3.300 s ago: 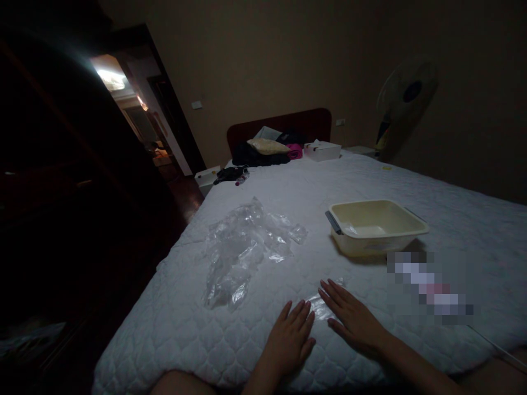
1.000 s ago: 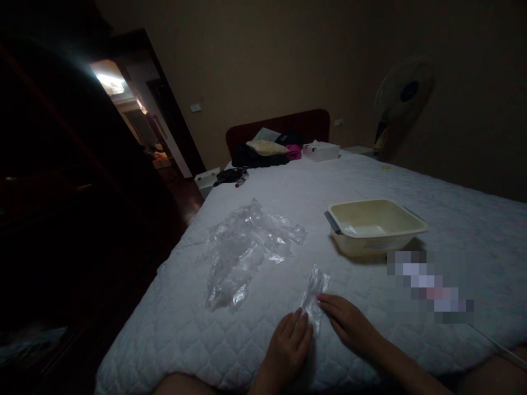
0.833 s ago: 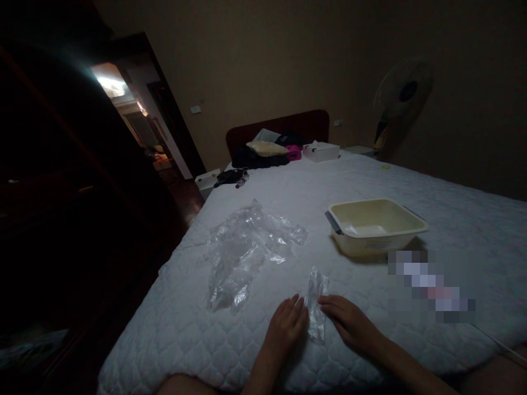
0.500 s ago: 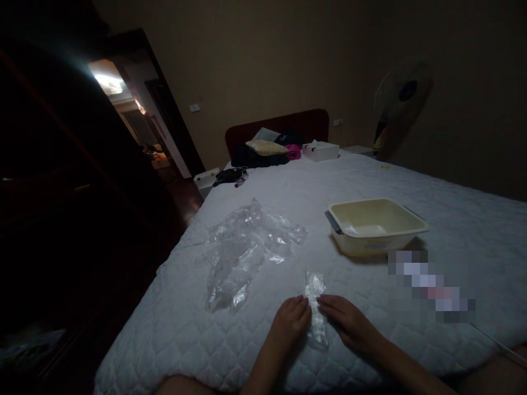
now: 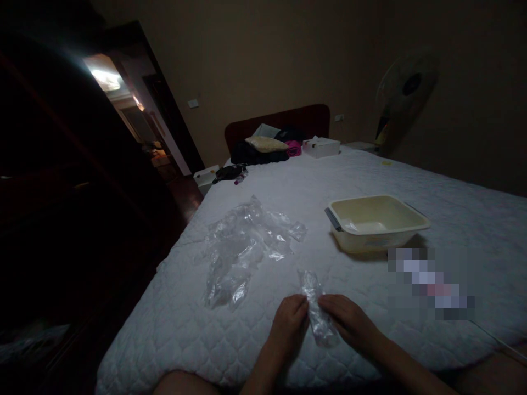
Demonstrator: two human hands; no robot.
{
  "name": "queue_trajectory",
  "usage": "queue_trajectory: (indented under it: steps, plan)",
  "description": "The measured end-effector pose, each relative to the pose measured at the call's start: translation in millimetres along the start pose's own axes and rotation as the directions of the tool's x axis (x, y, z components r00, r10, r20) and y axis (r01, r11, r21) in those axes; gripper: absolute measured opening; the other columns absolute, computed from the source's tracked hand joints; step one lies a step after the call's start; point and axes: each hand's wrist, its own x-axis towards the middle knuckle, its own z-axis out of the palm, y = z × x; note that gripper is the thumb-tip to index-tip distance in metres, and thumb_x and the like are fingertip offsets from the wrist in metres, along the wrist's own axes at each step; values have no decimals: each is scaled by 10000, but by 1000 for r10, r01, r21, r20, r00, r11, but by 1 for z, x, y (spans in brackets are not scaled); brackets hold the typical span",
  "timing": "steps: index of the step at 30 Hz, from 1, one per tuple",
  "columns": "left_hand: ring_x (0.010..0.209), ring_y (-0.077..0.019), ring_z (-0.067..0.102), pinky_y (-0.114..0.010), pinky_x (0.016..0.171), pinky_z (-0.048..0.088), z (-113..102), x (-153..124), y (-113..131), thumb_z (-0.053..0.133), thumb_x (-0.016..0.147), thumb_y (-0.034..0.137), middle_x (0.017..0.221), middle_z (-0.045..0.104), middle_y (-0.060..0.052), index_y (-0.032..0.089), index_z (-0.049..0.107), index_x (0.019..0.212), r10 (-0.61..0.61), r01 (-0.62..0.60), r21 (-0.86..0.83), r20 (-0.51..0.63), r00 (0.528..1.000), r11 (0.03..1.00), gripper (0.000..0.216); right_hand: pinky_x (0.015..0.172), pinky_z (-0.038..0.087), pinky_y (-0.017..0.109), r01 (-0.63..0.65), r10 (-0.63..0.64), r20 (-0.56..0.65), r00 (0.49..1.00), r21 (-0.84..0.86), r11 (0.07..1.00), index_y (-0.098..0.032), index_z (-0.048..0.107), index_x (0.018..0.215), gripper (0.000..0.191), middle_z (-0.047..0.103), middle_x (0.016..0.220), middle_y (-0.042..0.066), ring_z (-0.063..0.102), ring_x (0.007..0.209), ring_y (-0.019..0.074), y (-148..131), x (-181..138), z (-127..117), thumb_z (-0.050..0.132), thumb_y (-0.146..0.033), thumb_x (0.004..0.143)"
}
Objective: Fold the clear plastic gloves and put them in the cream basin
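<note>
A small clear plastic bag (image 5: 316,310), folded into a narrow strip, lies on the white quilted bed (image 5: 288,192) near its front edge. My left hand (image 5: 289,327) has curled fingers pinching the strip's left side. Touching the right side of the strip is my right hand (image 5: 351,323), whose fingers press on it. A heap of several more clear plastic bags (image 5: 242,247) lies further out to the left. A cream plastic basin (image 5: 376,222) stands to the right of the heap, beyond my right hand.
Pillows, dark clothes and a white box (image 5: 321,147) sit by the red headboard (image 5: 280,120) at the far end. A standing fan (image 5: 405,93) is at the back right. The bed's left edge drops to a dark floor, and a lit doorway (image 5: 111,88) lies beyond.
The bag lay flat under my spread hands; since then it has been folded into a narrow strip. My left fingers have curled in and both hands drew slightly closer together.
</note>
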Motion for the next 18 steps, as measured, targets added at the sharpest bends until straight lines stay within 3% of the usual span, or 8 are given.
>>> queue_trajectory:
  steps: [5, 9, 18]
  plan:
    - [1003, -203, 551, -383, 864, 474, -6, 1, 2, 500, 850, 184, 1076, 600, -98, 184, 552, 1132, -120, 128, -182, 57, 991, 975, 286, 869, 480, 357, -78, 77, 28, 997, 70, 994, -212, 597, 1080, 260, 655, 1066, 74, 593, 987, 196, -2, 3, -1, 488, -205, 845]
    - [990, -200, 556, -392, 863, 472, -4, 0, 1, 504, 861, 208, 1052, 611, -84, 205, 589, 1089, -194, 198, -274, 41, 980, 941, 243, 859, 477, 368, -147, 143, 40, 989, 115, 982, -217, 610, 1056, 250, 662, 1040, 74, 597, 969, 203, -2, 4, -2, 482, -225, 842]
    - [952, -198, 562, -408, 868, 453, -1, 2, 3, 512, 860, 227, 956, 647, -60, 196, 635, 947, -280, 271, -280, 10, 960, 921, 153, 784, 491, 354, -334, 333, 33, 942, 171, 927, -212, 649, 938, 226, 686, 910, 64, 623, 854, 204, -7, 11, 1, 454, -287, 850]
